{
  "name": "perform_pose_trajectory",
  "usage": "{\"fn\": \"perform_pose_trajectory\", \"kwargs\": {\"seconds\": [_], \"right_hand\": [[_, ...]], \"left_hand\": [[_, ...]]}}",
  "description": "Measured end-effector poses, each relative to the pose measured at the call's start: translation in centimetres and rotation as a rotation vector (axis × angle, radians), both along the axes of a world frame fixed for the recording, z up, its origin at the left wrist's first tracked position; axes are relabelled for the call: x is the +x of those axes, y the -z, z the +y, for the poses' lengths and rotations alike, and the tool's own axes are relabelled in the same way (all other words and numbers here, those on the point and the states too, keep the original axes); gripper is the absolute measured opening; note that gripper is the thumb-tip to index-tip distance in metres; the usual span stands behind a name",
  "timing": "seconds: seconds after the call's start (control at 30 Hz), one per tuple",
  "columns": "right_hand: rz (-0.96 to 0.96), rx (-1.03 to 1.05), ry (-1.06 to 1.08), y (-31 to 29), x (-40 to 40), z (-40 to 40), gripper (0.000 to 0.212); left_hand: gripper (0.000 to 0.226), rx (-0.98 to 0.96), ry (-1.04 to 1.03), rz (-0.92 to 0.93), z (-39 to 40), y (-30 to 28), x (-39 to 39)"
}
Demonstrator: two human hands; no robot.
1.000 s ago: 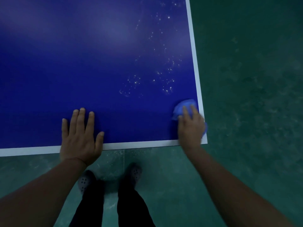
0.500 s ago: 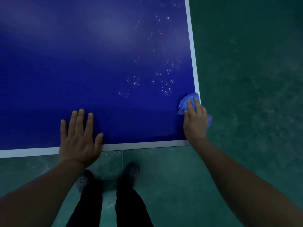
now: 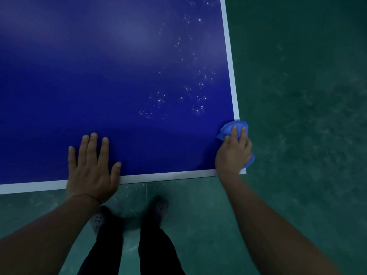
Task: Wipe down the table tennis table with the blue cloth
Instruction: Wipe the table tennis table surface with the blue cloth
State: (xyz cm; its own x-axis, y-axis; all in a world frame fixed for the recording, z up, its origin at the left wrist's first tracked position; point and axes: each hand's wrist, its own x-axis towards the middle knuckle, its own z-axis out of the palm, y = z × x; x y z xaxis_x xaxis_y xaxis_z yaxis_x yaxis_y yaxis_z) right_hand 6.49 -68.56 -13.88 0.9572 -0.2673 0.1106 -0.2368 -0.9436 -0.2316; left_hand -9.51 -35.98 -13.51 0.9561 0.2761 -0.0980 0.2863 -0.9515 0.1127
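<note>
Two hands on table [image 3: 99, 76], left hand [image 3: 92, 167] flat, fingers spread, right hand [image 3: 234, 153] clutching blue cloth [image 3: 228, 130]

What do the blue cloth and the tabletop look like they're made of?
The blue cloth, bunched under the right hand, folds softly, so likely a thin fabric, perhaps microfibre. The tabletop looks like a rigid painted board with a satin finish: it shows a soft light sheen and a crisp white edge line. Its core material can't be told.

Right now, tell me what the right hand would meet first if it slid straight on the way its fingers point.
Nothing solid: the right hand with the blue cloth points along the table's white side line; beyond lie only white specks, slightly left.
</note>
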Motion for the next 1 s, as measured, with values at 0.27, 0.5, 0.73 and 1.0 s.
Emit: {"fn": "perform_pose_trajectory", "kwargs": {"seconds": [0.27, 0.5, 0.73, 1.0], "right_hand": [[-0.007, -0.076, -0.497, 0.3, -6.2, 1.9, 0.044], [0.035, -0.056, -0.178, -1.1, -4.2, -0.9, 0.047], [0.126, -0.002, -0.582, -0.4, -8.6, 10.5, 0.054], [0.197, 0.117, -0.862, -0.8, -5.9, 23.5, 0.057]], "left_hand": [[0.077, -0.009, 0.0, 0.007, 0.0, 0.2, 0.1], [0.078, -0.012, -0.006, 0.014, -0.3, 0.0, 0.1], [0.078, -0.005, 0.006, -0.016, -0.2, 0.0, 0.1], [0.08, -0.053, -0.114, -0.175, -0.5, 0.2, -0.4]]}}
